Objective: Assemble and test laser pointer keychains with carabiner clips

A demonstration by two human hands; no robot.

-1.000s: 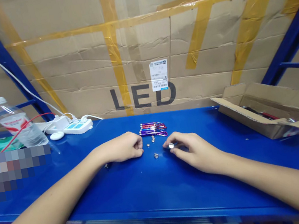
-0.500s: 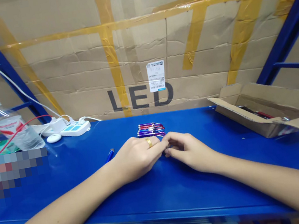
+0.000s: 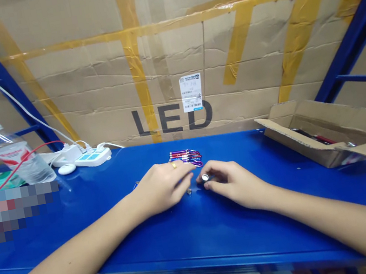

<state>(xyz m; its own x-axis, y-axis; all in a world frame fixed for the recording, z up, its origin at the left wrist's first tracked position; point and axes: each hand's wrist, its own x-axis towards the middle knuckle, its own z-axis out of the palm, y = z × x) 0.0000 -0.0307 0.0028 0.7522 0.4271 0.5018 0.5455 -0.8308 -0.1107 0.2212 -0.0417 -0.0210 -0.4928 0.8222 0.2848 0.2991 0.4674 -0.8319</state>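
Right hand: pinching small round silver metal piece at fingertips — just above blue table.
Left hand: palm down, fingers loose, gripping nothing.
Nearby: purple metal mini flashlights — just behind.

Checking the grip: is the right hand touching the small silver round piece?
Touching. The head view shows the small silver round piece pinched between thumb and forefinger of the right hand.
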